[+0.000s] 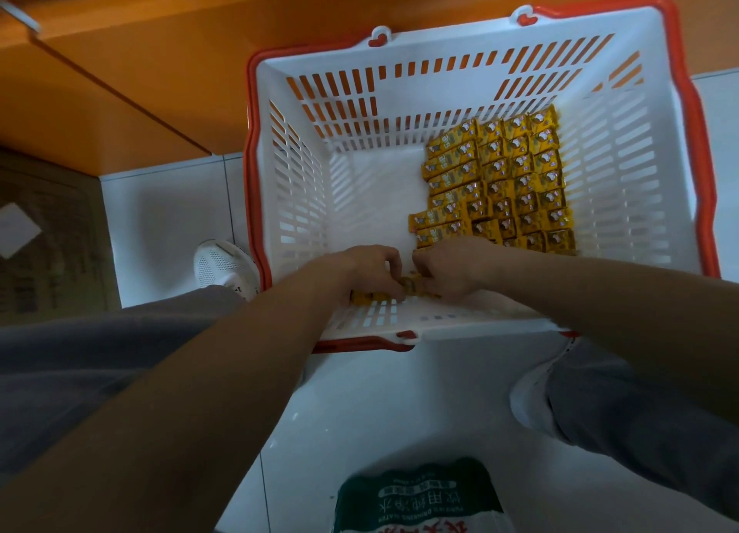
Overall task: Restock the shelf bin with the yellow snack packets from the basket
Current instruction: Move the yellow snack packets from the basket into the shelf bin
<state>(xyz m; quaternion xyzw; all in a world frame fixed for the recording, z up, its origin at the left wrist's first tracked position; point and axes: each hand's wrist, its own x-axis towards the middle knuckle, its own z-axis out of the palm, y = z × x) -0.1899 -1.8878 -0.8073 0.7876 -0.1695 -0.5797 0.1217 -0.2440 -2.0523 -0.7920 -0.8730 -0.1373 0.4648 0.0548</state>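
Pick step in hand: both hands are down inside the basket [440,38], at its near wall. Left hand [372,270] has fingers curled round a few yellow snack packets [504,176], right hand [452,268] pinches the same bunch just beside it. Most of the stock sits in rows along the basket's right side. Shelf bin isn't in view from here — next move probably needs a firm two-handed hold, then a lift clear of the basket rim

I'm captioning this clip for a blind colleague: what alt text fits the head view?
A person's left grip and right grip, both bare hands, pinch yellow snack packets at the near wall of a white basket with an orange rim. More packets lie in neat rows on its right side; the basket stands on a white tiled floor.
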